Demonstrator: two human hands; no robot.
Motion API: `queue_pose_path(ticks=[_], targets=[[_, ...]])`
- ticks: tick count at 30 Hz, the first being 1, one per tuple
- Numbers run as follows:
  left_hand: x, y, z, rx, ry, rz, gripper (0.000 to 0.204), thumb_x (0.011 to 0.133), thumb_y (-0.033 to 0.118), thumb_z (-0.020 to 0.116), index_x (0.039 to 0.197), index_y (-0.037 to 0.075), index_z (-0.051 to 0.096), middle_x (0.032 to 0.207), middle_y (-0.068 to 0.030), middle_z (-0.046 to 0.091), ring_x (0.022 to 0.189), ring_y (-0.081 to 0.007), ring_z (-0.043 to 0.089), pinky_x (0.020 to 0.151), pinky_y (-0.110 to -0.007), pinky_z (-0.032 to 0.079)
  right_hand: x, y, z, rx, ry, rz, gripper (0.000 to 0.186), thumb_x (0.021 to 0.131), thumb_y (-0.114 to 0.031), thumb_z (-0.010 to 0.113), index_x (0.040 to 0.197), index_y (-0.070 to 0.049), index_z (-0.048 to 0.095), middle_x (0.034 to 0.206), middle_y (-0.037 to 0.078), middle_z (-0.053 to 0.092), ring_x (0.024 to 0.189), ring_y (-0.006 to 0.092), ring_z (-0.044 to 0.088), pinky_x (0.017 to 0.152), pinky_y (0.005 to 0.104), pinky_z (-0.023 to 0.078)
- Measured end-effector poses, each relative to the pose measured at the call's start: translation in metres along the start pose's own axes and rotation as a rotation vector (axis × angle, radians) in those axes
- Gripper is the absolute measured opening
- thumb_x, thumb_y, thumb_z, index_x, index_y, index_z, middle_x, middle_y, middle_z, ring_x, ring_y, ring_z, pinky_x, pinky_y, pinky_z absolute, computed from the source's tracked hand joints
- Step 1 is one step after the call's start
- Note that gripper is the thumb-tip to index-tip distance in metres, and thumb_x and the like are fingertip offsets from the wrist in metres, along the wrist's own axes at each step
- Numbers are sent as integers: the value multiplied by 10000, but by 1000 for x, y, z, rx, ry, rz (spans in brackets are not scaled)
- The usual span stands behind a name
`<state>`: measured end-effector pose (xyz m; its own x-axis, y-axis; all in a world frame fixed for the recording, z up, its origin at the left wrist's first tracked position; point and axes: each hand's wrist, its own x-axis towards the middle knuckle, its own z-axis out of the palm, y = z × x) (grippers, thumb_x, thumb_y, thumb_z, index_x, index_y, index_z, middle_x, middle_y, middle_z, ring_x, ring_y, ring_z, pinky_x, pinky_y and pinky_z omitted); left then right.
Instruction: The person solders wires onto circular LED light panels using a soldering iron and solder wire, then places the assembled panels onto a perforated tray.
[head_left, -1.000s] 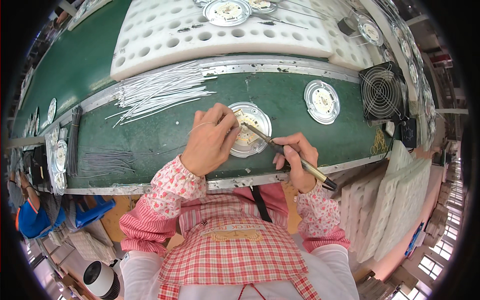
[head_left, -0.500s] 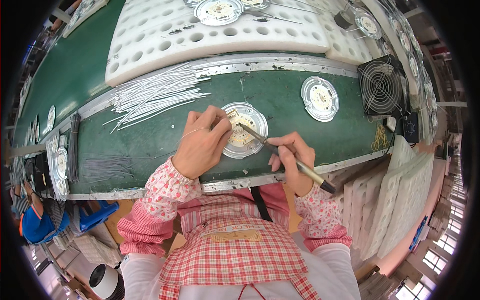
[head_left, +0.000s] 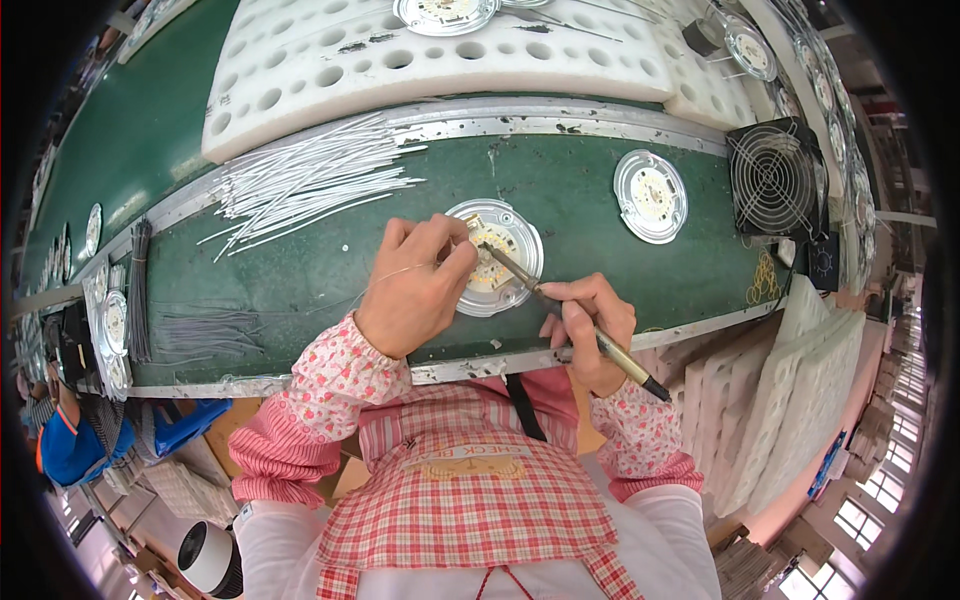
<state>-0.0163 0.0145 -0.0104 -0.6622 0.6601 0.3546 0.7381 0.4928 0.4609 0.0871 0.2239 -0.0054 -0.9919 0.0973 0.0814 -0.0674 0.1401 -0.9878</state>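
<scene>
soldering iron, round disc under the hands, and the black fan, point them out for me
soldering iron (head_left: pixel 560 315), head view, on the shaft just ahead of the right hand's fingers
round disc (head_left: pixel 515 262), head view, on its uncovered right half
black fan (head_left: pixel 775 180), head view, on the middle of its wire grille

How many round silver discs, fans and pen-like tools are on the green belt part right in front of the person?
Round silver discs: 2, one under the left hand, one lying free
Black fan: 1
Pen-like tool in the right hand: 1
Total: 4

The left hand hides part of the round metal disc.
</scene>
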Motion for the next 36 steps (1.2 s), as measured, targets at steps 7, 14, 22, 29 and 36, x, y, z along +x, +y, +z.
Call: queue_pose_path(ticks=[7, 14, 22, 29, 36], targets=[[-12, -7, -13, 79, -55, 80, 517, 730, 14, 698, 1226, 154, 661, 1161, -42, 608, 1014, -235, 572, 840, -365, 413, -1, -5, 5, 85, 46, 108, 206, 951, -49, 471, 1036, 55, 627, 682, 72, 620, 556, 97, 576, 562, 259, 498], [-13, -7, -17, 165, -108, 117, 542, 737, 20, 688, 1260, 158, 652, 1195, -40, 604, 1058, -228, 561, 855, -376, 415, -4, -15, 4, 92, 91, 164, 209, 976, -86, 503, 1070, 51, 630, 741, 74, 657, 640, 98, 631, 620, 261, 515], [-14, -11, -14, 163, -97, 122, 523, 734, 54, 697, 1246, 158, 657, 1191, -41, 605, 1053, -231, 570, 852, -382, 418, 38, -3, 12, -625, -190, -282, 1042, 648, -291, 898, 1481, -54, 317, 1348, 220, 514, 1272, 409, 472, 1116, 505, 339], [-1, -47, -35, 135, 111, -157, 274, 807, 98, 725, 1076, 92, 671, 1126, -78, 623, 1040, -282, 595, 858, -396, 432, 16, -10, 14, -727, -207, -256, 982, 656, -325, 886, 1447, -54, 370, 1307, 232, 529, 1261, 434, 471, 1114, 534, 327], [-6, -85, -44, -112, 160, -234, 81, 850, 53, 714, 926, 31, 693, 924, -68, 691, 888, -207, 645, 844, -299, 449, -38, -12, -7, -859, -214, -279, 791, 696, -230, 854, 1374, -56, 485, 1287, 229, 550, 1309, 445, 459, 1060, 536, 388]])
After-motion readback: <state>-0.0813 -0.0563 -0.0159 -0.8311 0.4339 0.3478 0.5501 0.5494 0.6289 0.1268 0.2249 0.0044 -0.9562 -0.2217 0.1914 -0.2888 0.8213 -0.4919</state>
